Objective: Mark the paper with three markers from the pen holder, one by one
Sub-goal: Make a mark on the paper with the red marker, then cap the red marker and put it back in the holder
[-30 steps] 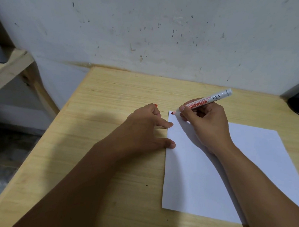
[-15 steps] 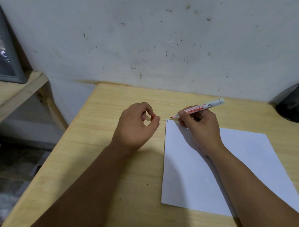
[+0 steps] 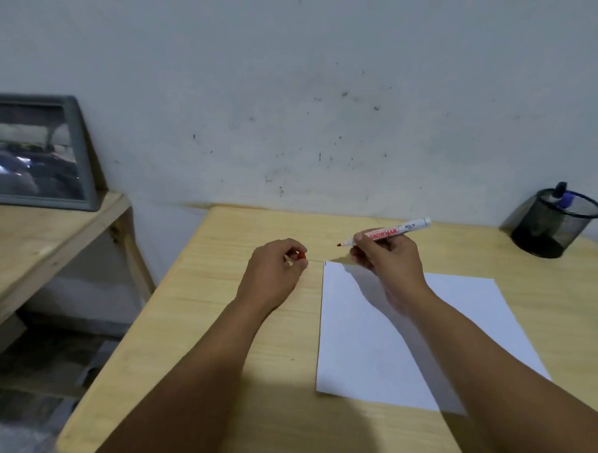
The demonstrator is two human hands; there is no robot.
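Your right hand (image 3: 388,261) grips the marker (image 3: 388,233) above the paper (image 3: 405,351); your left hand (image 3: 275,269), mid-frame, pinches its red cap (image 3: 301,256).

Two hands: left hand (image 3: 275,268), right hand (image 3: 390,261). One uncapped red marker (image 3: 388,234), one red cap (image 3: 301,256), one paper sheet (image 3: 387,360), one mesh pen holder (image 3: 554,223) containing two markers (image 3: 562,198), one worktop (image 3: 237,343).
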